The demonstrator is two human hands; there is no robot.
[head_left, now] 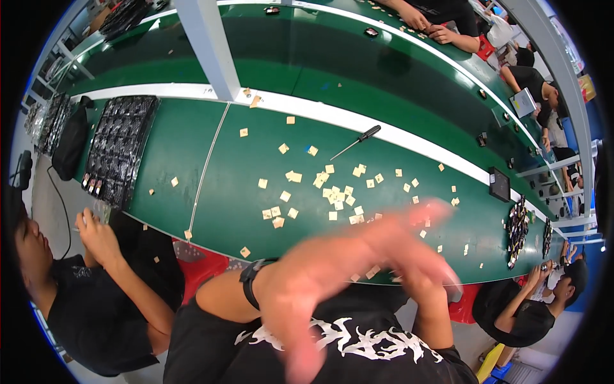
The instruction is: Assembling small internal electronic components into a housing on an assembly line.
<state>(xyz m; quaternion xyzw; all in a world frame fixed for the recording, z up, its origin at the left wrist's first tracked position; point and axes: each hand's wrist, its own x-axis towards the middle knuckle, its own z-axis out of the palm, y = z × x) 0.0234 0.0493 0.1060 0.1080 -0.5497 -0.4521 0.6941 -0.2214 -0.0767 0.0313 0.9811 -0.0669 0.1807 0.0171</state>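
Note:
My left hand (320, 265), with a black band at its wrist, is raised close to the camera. It is blurred, but its thumb and fingers are spread apart and no object shows in it. Behind its fingertips is my right hand (419, 283), mostly covered, so its fingers and anything in them cannot be made out. Beyond both hands, many small pale-yellow square pieces (337, 197) lie scattered on the green tabletop (240, 185). A black-handled screwdriver (366, 134) rests farther back, its shaft pointing toward the near left.
Black plastic trays (121, 144) are stacked at the left, beside a seated co-worker (96, 301). A black box (499, 184) and a pile of small dark parts (517, 233) stand at the right, near another worker (527, 307). A white ledge (358, 123) and grey post (208, 48) border the green belt behind.

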